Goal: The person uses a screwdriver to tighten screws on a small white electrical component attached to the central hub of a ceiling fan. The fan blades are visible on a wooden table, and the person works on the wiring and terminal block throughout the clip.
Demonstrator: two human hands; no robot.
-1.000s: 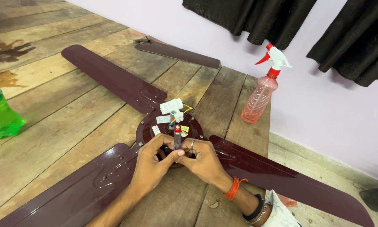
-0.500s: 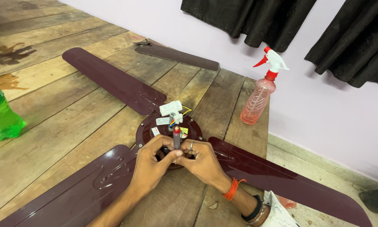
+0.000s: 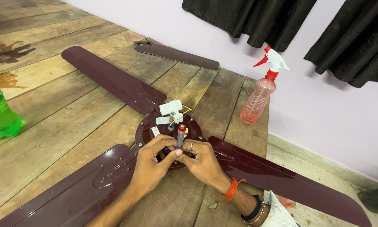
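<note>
A maroon ceiling fan lies on a wooden table, its round motor hub (image 3: 153, 126) in the middle with a white capacitor (image 3: 171, 107) and coloured wires on top. My left hand (image 3: 152, 166) and my right hand (image 3: 201, 162) meet over the near side of the hub. Between their fingertips stands a small screwdriver (image 3: 180, 135) with a clear handle and red cap, upright on the hub. Both hands pinch it low down; the tip is hidden by my fingers. One blade (image 3: 109, 80) runs far left, another (image 3: 281, 180) right, a third (image 3: 71, 193) near left.
A pink spray bottle (image 3: 260, 94) with a white and red trigger stands at the table's far right edge by the lilac wall. A green plastic bottle (image 3: 0, 115) stands at the left. A loose fan blade (image 3: 176, 54) lies at the back. Dark curtains hang above.
Both hands stay on the screwdriver at the hub. The view has shifted slightly; nothing else has visibly moved.
</note>
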